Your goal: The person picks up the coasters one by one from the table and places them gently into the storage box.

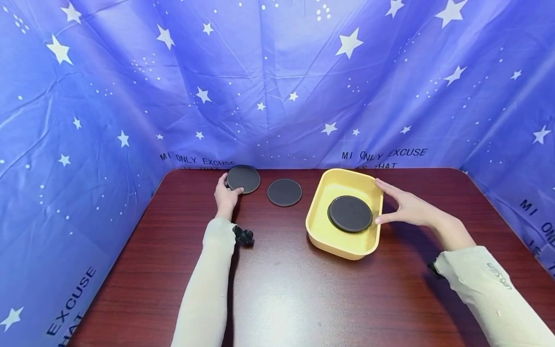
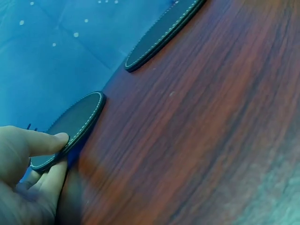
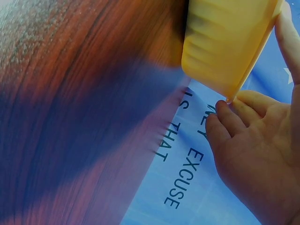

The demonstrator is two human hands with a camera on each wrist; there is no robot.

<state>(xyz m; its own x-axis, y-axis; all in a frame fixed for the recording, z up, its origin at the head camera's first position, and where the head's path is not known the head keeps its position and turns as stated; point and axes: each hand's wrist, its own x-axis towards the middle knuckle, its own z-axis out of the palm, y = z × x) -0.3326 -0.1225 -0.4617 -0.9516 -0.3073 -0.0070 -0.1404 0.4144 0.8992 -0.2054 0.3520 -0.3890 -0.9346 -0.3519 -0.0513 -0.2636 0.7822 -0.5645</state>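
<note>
In the head view my left hand (image 1: 226, 196) is at the far left of the table, pinching a round black coaster (image 1: 244, 180) by its edge. The left wrist view has the thumb on top of that coaster (image 2: 77, 119) and fingers beneath, its edge tilted up from the table. A second black coaster (image 1: 284, 192) lies flat just right of it. One more coaster (image 1: 350, 213), with a doubled edge like a stack, sits inside a yellow plastic bin (image 1: 336, 251). My right hand (image 1: 409, 207) touches the bin's right rim with spread, fairly straight fingers.
A dark red wooden table (image 1: 269, 299) carries everything. Blue star-printed cloth (image 1: 260, 72) hangs close behind the back edge and along both sides. Small black wrist devices (image 1: 244, 236) are strapped at both cuffs.
</note>
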